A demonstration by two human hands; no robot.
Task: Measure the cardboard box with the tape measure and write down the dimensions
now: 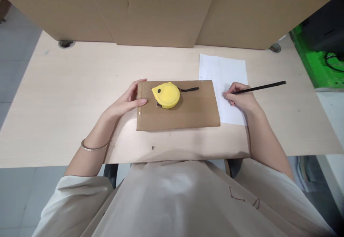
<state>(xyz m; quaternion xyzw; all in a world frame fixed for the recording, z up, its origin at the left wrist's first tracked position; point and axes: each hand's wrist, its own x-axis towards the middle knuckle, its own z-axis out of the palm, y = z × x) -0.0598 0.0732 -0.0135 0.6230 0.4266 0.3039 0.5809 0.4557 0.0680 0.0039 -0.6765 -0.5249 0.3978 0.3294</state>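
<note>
A flat brown cardboard box [193,111] lies on the table in front of me. My left hand [129,99] grips its left end, thumb on top and fingers at the far corner. On the box rests a yellow tape measure [168,96] with a black wrist strap [189,89] stretched to the right. My right hand [240,95] pinches a long black pencil [266,86], its shaft slanting up to the right. Under that hand is a white sheet of paper [223,66] with faint print, partly tucked behind the box's right end. The pencil's tip is hidden by my fingers.
The pale wooden table [67,115] ends in front of my body. Tall cardboard panels [156,11] stand along its back edge. Cable holes [66,44] sit at the back corners. At the right are a green surface [315,68] and a black cable [333,63].
</note>
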